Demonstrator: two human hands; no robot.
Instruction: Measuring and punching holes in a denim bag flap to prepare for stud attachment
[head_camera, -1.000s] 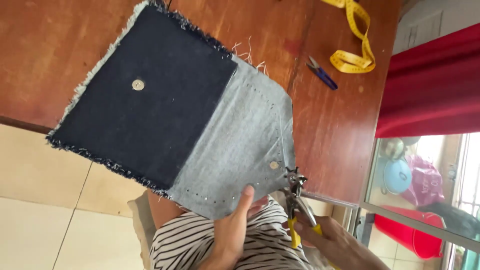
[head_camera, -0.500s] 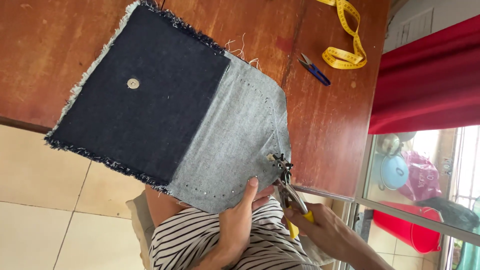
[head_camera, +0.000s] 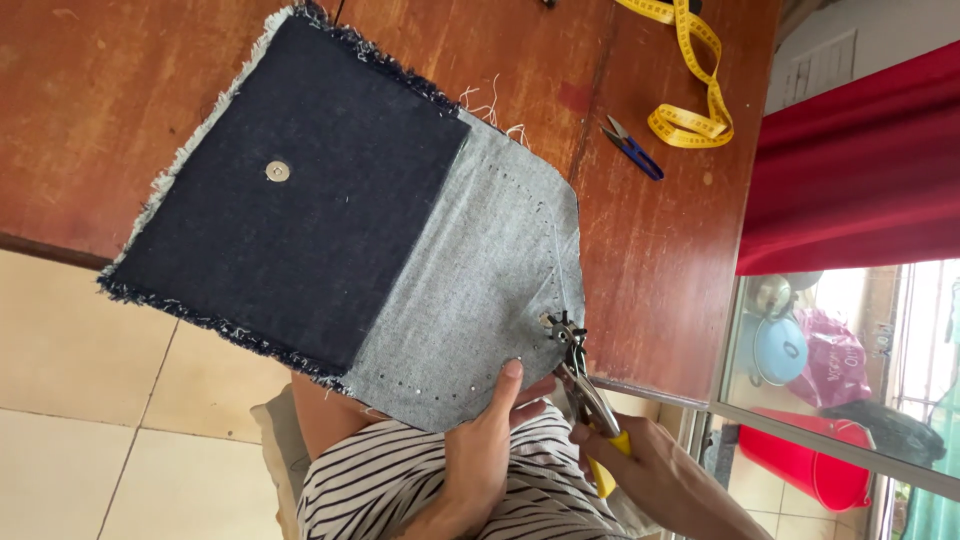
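Punch pliers (head_camera: 580, 375) now bite the rounded edge of the pale grey denim flap (head_camera: 480, 290), their rotary head sitting over the row of small holes that follows the curve; a second ago the head stood a little further down that edge, nearer the person's body, so it has stepped along the row (my reading: one more hole in the line is being made). The right hand (head_camera: 650, 470) is closed around the yellow-tipped handles. The left hand (head_camera: 480, 450) lies nearly flat, thumb stretched up onto the flap's lower edge, pinning the cloth and gripping nothing. The dark denim panel (head_camera: 300, 190) with its metal snap (head_camera: 278, 171) rests on the wooden table (head_camera: 640, 280); thread snips (head_camera: 632, 147) and a yellow tape measure (head_camera: 690, 90) lie well apart.
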